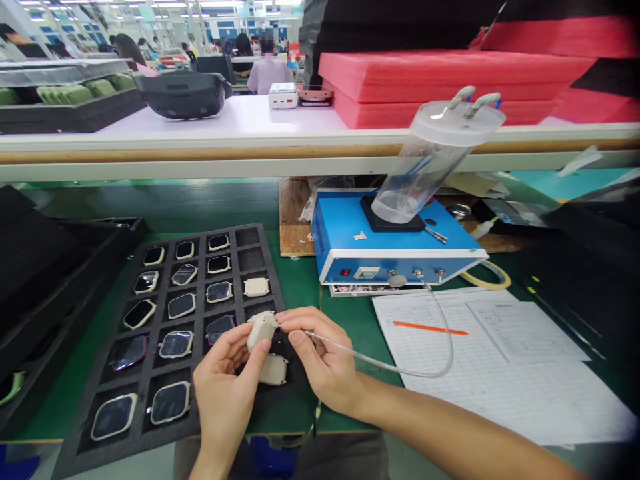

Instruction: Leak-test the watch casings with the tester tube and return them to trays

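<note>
My left hand (225, 377) grips a beige watch case (261, 331) between thumb and fingers, holding it tilted above the foam tray. My right hand (327, 367) pinches the end of a thin transparent tube (400, 369) at the case's right edge; the fingers hide whether its tip touches. From there the tube loops to the front of a blue machine (400, 257). Under my hands lies a black foam tray (200, 290) holding several watches with dark screens. Two beige cases lie face down in its right column: one (257, 287) beyond my hands, another (274, 370) partly hidden behind them.
A transparent cylinder (417, 170) stands tilted on the machine. Printed sheets (450, 400) with an orange stick (430, 327) lie at right. Black foam trays (45, 267) are stacked at left. The shelf (240, 123) above carries red foam (450, 80) and a black headset (183, 93).
</note>
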`<move>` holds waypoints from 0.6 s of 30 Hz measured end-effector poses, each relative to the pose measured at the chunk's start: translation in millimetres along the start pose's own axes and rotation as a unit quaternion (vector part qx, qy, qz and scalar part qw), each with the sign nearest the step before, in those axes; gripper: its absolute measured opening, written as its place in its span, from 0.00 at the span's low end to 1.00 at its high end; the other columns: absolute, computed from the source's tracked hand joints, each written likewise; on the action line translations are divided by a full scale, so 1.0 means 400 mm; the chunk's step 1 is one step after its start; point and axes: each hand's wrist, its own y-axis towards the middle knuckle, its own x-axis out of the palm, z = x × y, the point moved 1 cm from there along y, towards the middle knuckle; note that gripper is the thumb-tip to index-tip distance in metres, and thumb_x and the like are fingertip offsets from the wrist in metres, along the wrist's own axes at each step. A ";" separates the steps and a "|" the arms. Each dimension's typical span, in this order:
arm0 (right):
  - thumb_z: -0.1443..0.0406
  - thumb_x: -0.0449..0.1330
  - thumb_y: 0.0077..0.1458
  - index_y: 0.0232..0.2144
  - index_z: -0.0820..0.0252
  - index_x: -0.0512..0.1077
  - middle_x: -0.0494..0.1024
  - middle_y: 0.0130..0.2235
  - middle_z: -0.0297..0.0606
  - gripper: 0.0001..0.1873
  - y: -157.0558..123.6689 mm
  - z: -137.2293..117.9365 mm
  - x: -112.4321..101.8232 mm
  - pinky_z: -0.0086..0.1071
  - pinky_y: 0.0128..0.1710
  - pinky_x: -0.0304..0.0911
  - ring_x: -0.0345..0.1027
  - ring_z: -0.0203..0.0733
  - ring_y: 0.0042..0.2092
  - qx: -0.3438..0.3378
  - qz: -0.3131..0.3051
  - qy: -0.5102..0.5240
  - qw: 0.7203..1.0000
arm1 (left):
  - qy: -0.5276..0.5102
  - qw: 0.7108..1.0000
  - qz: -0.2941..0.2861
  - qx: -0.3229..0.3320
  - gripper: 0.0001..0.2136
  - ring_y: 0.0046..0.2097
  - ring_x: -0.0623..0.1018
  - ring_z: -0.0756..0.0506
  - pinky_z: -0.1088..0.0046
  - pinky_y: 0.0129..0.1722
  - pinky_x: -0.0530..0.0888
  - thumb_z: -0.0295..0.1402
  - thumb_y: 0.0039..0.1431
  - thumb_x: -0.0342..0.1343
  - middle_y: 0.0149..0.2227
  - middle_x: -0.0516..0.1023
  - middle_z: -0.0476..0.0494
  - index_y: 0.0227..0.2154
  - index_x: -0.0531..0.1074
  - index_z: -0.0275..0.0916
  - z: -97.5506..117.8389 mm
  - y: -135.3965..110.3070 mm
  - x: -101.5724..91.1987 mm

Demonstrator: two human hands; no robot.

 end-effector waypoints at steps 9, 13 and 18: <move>0.69 0.58 0.69 0.42 0.55 0.80 0.84 0.42 0.42 0.09 -0.001 -0.005 -0.003 0.38 0.47 0.78 0.81 0.43 0.46 -0.004 -0.007 -0.020 1.000 | 0.006 1.000 -0.005 -0.010 0.14 0.37 0.88 0.43 0.77 0.38 0.83 0.36 0.48 0.73 0.37 0.88 0.38 0.38 0.83 0.36 0.000 -0.004 0.000; 0.69 0.58 0.68 0.42 0.55 0.79 0.84 0.42 0.42 0.10 0.000 -0.007 -0.004 0.37 0.47 0.77 0.81 0.43 0.46 -0.005 -0.006 -0.018 1.000 | 0.009 1.000 0.000 -0.016 0.15 0.37 0.88 0.42 0.75 0.38 0.84 0.36 0.48 0.74 0.37 0.88 0.38 0.38 0.83 0.36 -0.002 -0.005 0.000; 0.70 0.58 0.68 0.43 0.55 0.80 0.84 0.42 0.42 0.10 0.000 -0.004 -0.004 0.38 0.47 0.77 0.81 0.43 0.46 -0.002 -0.009 -0.018 1.000 | 0.020 1.000 0.003 -0.019 0.17 0.37 0.88 0.41 0.74 0.39 0.84 0.39 0.47 0.74 0.38 0.88 0.37 0.38 0.83 0.36 -0.007 -0.005 -0.003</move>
